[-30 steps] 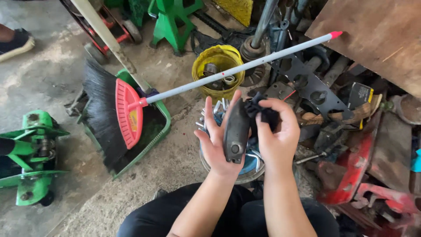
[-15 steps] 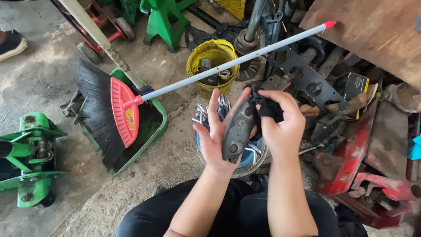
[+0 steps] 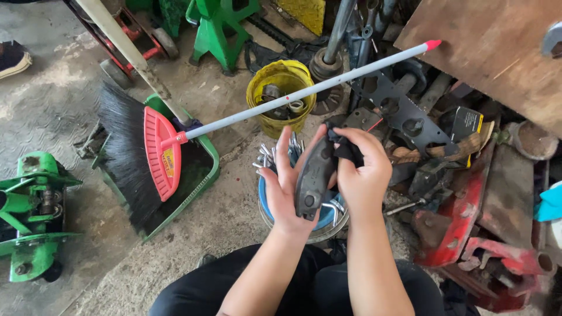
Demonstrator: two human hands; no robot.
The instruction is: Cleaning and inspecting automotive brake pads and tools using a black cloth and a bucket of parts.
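Note:
My left hand (image 3: 287, 187) holds a dark curved metal part (image 3: 313, 175), like a brake pad, upright against its palm with fingers spread behind it. My right hand (image 3: 366, 172) presses a dark rag (image 3: 344, 149) against the upper end of that part. Both hands hover above a blue round tub (image 3: 325, 219) filled with several metal wrenches (image 3: 266, 161). My black-trousered knees show at the bottom.
A red-headed broom (image 3: 159, 153) with a grey handle lies across a green dustpan (image 3: 202, 175). A yellow bucket (image 3: 281, 88) of parts stands behind. Green jack (image 3: 32, 210) at left, green stands at top, scrap metal and red parts (image 3: 468, 210) at right, a wooden board (image 3: 492, 47) top right.
The rag hand has shifted slightly along the top of the metal part; both hands and the part stay in about the same place over the tub.

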